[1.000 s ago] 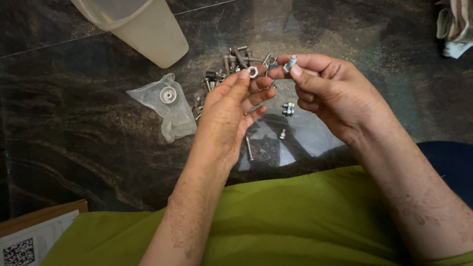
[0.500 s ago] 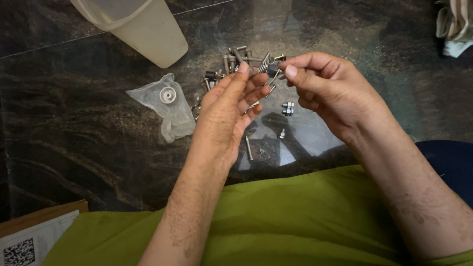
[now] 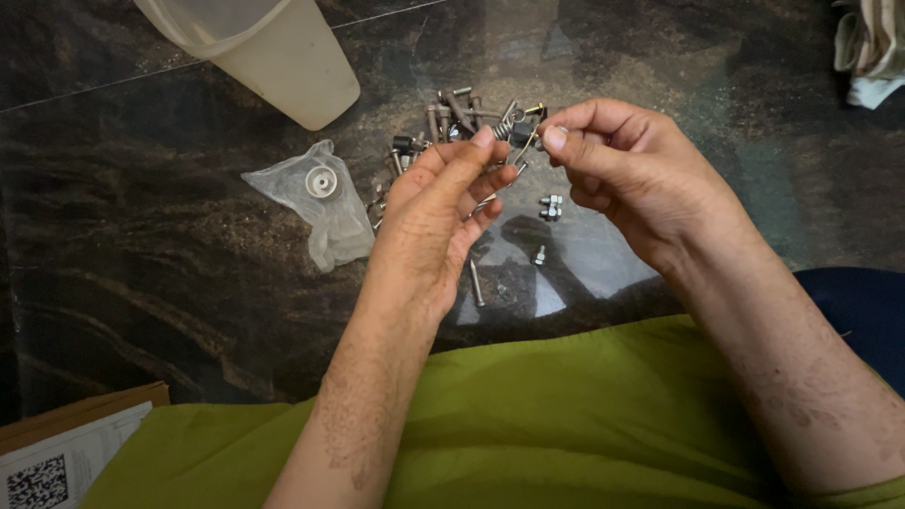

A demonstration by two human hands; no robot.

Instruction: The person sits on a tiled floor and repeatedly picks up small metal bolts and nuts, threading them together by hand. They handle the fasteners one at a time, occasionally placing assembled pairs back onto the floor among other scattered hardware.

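The right hand [image 3: 627, 174] has thumb and forefinger pinched shut on a small bolt [image 3: 556, 132], only its tip showing between them. The left hand [image 3: 438, 212] is raised beside it, fingers loosely curled and nearly meeting the right fingertips; whether it holds anything cannot be told. Just beyond the fingertips lies a pile of screws [image 3: 452, 118] on the dark floor [image 3: 141, 236]. Left of the left fingers sits a plastic bag [image 3: 316, 203], with a pale tub [image 3: 273, 52] further beyond
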